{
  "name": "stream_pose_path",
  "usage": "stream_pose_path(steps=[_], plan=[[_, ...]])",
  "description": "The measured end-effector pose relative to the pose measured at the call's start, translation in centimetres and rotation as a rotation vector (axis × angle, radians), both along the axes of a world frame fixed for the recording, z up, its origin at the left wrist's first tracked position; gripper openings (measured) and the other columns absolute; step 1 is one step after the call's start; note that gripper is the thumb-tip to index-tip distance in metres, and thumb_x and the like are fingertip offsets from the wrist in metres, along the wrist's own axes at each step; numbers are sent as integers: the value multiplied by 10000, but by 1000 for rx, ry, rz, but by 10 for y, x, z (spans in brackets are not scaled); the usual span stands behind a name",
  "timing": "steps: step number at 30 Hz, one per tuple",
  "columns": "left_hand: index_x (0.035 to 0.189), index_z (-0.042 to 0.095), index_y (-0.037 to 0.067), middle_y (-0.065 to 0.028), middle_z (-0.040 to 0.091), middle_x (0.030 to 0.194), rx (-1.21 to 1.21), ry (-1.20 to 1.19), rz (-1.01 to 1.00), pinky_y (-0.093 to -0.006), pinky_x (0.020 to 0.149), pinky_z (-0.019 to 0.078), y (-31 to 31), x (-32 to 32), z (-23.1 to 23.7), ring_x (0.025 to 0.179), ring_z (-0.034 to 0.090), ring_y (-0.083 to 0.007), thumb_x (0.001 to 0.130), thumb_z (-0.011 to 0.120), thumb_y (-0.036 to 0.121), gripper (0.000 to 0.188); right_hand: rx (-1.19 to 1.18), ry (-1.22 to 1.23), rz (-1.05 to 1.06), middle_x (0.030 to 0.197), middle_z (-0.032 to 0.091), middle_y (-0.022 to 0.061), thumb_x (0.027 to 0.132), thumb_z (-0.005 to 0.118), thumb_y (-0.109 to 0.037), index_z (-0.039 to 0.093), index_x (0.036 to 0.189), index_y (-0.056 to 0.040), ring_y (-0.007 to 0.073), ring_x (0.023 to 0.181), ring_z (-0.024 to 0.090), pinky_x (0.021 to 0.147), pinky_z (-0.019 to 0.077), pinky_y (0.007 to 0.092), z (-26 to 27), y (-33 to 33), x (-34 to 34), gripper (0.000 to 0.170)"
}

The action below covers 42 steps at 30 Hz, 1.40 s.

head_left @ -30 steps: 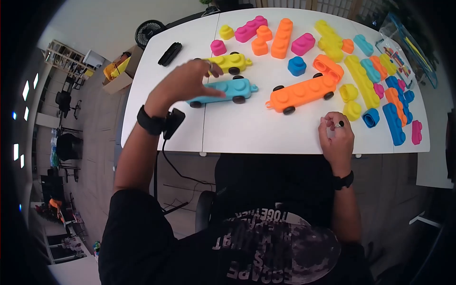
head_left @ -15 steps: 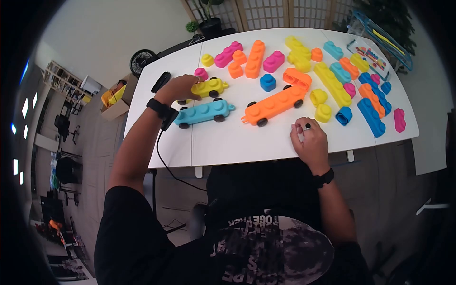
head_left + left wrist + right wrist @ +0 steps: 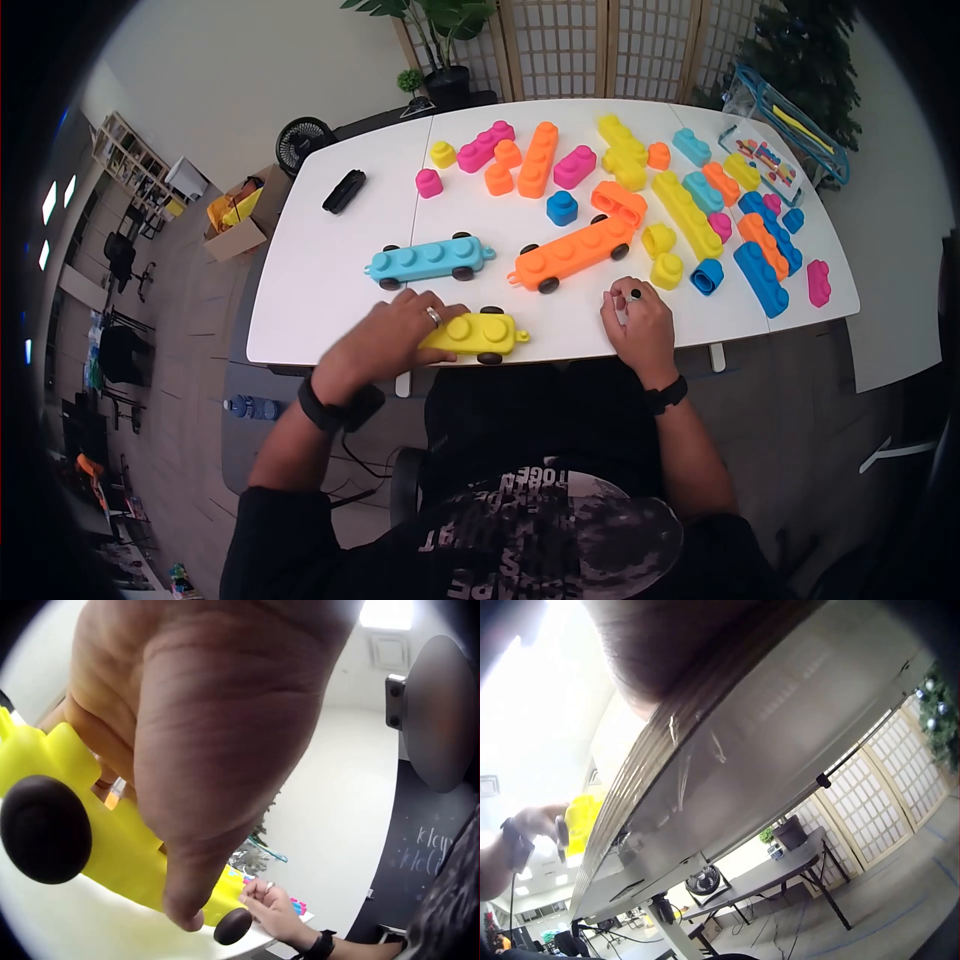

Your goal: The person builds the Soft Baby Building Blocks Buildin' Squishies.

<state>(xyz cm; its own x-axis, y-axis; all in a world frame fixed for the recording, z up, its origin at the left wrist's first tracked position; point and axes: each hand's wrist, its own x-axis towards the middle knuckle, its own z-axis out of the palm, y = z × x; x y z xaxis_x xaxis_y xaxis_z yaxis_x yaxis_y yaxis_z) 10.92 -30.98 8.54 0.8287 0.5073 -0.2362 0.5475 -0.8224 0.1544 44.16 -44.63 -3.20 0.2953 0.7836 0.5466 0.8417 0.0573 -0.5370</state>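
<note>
My left hand [image 3: 392, 335] grips a yellow wheeled toy base [image 3: 492, 330] at the table's near edge, with its studs up and a small hook at its right end. In the left wrist view the thumb presses along the side of the yellow base [image 3: 124, 855], between its black wheels. Behind it stands a teal wheeled base [image 3: 425, 260]. To the right, an orange wheeled base [image 3: 575, 250] sits at a slant, its far end against a hollow orange block [image 3: 620, 203]. My right hand [image 3: 640, 330] rests by the near edge, fingers loosely curled and holding nothing.
Loose studded blocks, among them a blue one [image 3: 562, 208], a long yellow one [image 3: 687, 213] and a pink one [image 3: 819, 283], spread over the back and right of the white table [image 3: 310, 290]. A black object [image 3: 344, 191] lies at the back left.
My left hand has reached over the teal base, taken hold of the yellow base behind it and brought it to the near edge. The right hand stays where it was; the head view has shifted.
</note>
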Motion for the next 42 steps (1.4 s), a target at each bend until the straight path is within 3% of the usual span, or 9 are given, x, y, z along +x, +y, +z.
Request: stream_pose_path(steps=[4,13,19,25,27,30,35,39,42], plan=[[1623,536,221,-78,651,1417,121,-143,54,-486,1107,486,-8,-13,-39,1298,595,-310,969,756,471,734,-93,100,85,961,680,111,948,770,-124,683,1040,-36,307,859,690,758,577,405,13,1,6,154],[1612,565,230,-50,670,1411,134,-355,103,-489,1144,430,-1,-25,-65,1307,595,-285,893,823,466,799,-47,-560,290,1189,650,120,977,733,-156,715,1200,-49,345,1195,641,972,588,442,170,142,12,247],[1567,584,128,-145,645,1352,48,-677,254,-482,1126,486,9,-60,-75,1296,594,-342,770,953,427,928,-286,-1015,305,1203,705,71,910,770,-90,783,1279,-135,319,1234,652,1004,596,430,131,334,19,372],[1422,613,83,-172,650,1399,-156,-876,364,-453,1147,509,10,-81,-92,1332,609,-373,805,970,268,736,-460,-871,463,1229,768,72,876,802,-73,781,1329,-165,292,1255,658,1008,599,423,105,393,10,463],[1423,619,78,-169,658,1413,-168,-918,365,-450,1144,515,10,-81,-95,1327,617,-369,829,951,276,709,-459,-829,480,1203,780,104,913,742,-60,783,1255,-126,287,1138,727,958,609,415,94,406,17,351],[1400,638,83,-160,687,1369,-136,-944,362,-450,1113,532,12,-81,-100,1279,648,-362,821,956,279,689,-533,-720,487,1160,771,145,981,625,-87,757,1159,-74,293,969,782,890,613,416,95,410,14,222],[1342,689,78,-152,719,1325,-128,-980,400,-438,1084,552,14,-80,-105,1239,677,-354,760,982,234,670,-269,-919,352,1247,710,146,1013,665,-141,740,1191,-44,334,1133,729,949,592,441,101,419,24,216],[1363,704,76,-146,731,1332,-147,-949,434,-435,1097,547,12,-78,-103,1249,674,-350,776,967,267,671,30,-1033,453,1322,669,184,1039,689,-191,678,1282,-32,376,1230,661,1045,548,438,177,343,-12,290],[1372,719,77,-143,742,1332,-149,-934,441,-431,1113,539,10,-76,-102,1256,672,-348,783,960,285,669,-260,-686,474,1191,694,185,1034,702,-242,648,1266,-32,385,1119,694,965,559,454,208,249,-53,318]])
